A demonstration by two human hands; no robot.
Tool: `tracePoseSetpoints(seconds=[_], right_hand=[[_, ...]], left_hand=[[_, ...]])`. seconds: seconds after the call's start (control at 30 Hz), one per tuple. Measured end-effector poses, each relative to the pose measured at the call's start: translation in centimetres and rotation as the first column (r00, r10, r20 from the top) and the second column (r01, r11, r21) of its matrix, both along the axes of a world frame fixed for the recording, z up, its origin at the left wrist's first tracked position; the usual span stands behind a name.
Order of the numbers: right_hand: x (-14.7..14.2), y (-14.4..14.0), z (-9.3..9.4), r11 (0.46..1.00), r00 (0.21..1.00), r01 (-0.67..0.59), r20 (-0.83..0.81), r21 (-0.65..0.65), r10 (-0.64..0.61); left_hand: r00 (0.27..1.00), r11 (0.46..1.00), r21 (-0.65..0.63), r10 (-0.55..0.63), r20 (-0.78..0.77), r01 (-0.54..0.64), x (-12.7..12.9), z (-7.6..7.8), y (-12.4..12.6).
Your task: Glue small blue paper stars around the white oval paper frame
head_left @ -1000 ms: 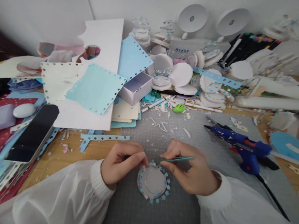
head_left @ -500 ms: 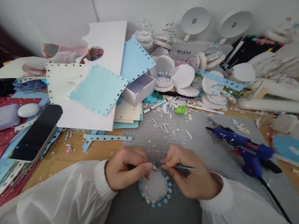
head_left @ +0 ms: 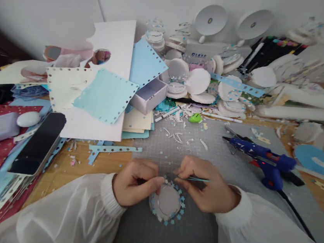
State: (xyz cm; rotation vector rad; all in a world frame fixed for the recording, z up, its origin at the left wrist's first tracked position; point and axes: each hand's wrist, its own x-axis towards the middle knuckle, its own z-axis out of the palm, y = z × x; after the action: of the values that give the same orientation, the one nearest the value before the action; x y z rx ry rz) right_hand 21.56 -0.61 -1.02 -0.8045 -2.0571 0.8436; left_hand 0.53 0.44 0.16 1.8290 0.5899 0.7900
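Hands (head_left: 172, 183) unmoved, pinching disc (head_left: 167, 201) top edge.

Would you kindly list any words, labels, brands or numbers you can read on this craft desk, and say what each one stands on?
No text here can be read with certainty.
White box under the two round white discs: a small blue printed mark, too blurred to read.
Grey cutting mat: only grid lines show, no legible numbers.
Blue glue gun: no readable label.
Dark phone: blank screen.
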Motion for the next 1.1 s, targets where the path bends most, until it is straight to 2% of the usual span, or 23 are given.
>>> tracePoseSetpoints(seconds=[0.17,0.3,0.37,0.5,0.63,0.7,0.83,1.1], right_hand=[[-0.2,0.0,0.1,0.993,0.995,0.083,-0.069,0.086,-0.077],[-0.3,0.0,0.1,1.0,0.998,-0.011,-0.069,0.025,0.013],[-0.2,0.0,-0.1,0.999,0.999,-0.024,-0.02,0.045,0.025],[-0.2,0.1,-0.3,0.986,0.997,0.07,0.02,0.151,-0.074],[-0.2,0.1,0.2,0.986,0.989,0.121,-0.099,0.114,-0.11],[-0.2,0.0,0.6,0.996,0.992,0.065,-0.113,0.054,-0.059],[-0.2,0.0,0.5,0.998,0.998,-0.065,-0.011,-0.008,0.065],[-0.2,0.1,-0.3,0.989,0.999,0.031,0.016,0.142,-0.034]], left_hand=[[1.0,1.0,0.024,-0.013,0.001,0.013,0.1,0.1,0.1],[1.0,0.999,0.029,-0.016,0.012,0.015,0.2,0.0,0.1],[1.0,1.0,0.024,-0.017,0.021,0.016,0.2,0.0,0.1],[1.0,1.0,0.004,-0.016,0.021,0.016,0.1,0.0,0.1],[1.0,1.0,-0.007,-0.018,0.009,0.018,0.0,0.0,0.1],[1.0,1.0,-0.013,-0.026,0.009,0.026,0.0,0.0,0.1],[0.999,0.999,-0.019,-0.031,0.02,0.031,0.0,0.0,0.1],[0.999,0.999,-0.03,-0.037,0.03,0.038,0.0,-0.1,0.0]])
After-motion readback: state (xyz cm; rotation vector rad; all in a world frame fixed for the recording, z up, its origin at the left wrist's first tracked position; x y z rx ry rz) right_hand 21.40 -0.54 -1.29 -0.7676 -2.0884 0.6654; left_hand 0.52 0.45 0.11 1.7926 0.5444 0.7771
